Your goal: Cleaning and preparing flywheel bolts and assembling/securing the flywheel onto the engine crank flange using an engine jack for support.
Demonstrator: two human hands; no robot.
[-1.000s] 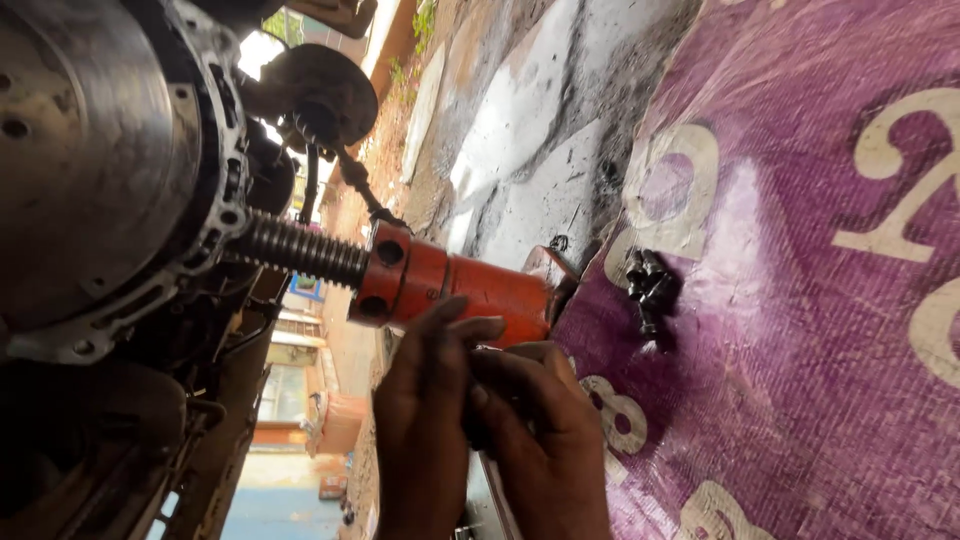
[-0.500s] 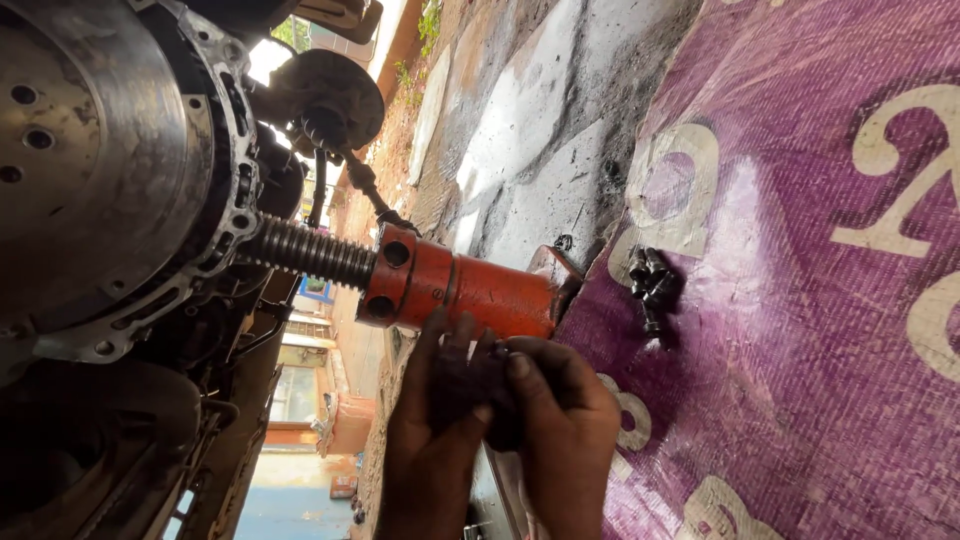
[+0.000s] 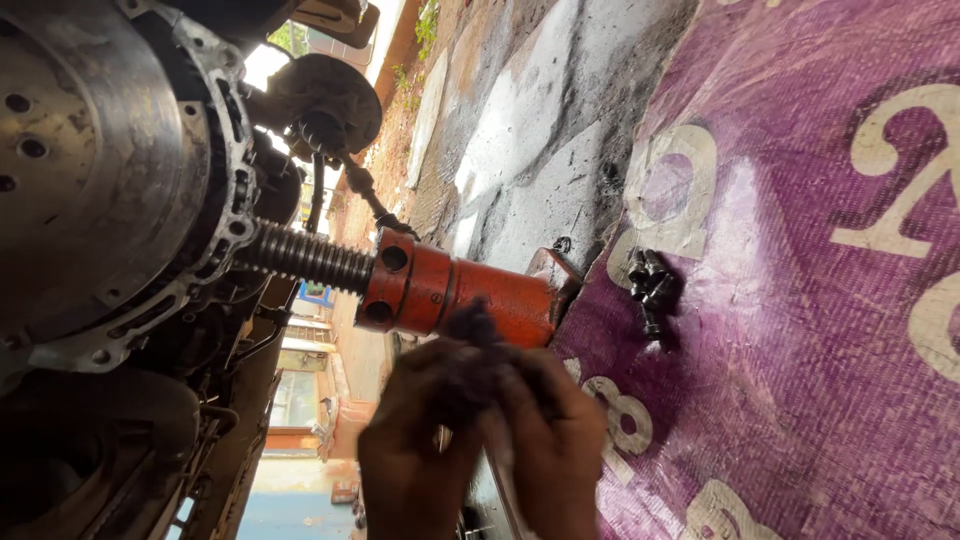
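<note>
We look across a purple tarp (image 3: 800, 330) beside grey paving (image 3: 540, 150). Our left hand (image 3: 415, 460) and right hand (image 3: 545, 450) meet at 6 o'clock, fingers (image 3: 470, 375) curled together around a small dark part (image 3: 465, 340); blur hides whether they clamp it. Just above lies an orange jack (image 3: 450, 295), its screw (image 3: 300, 257) pressed to the engine housing (image 3: 110, 170) at 9 o'clock. Black bolts (image 3: 652, 290) lie on the tarp at 3 o'clock.

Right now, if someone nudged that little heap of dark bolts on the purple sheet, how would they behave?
The bolts look like small dark metal, so probably stiff and heavy for their size. Lying loose in a heap, they would likely scatter, perhaps roll. The woven purple sheet may slow them.
</note>
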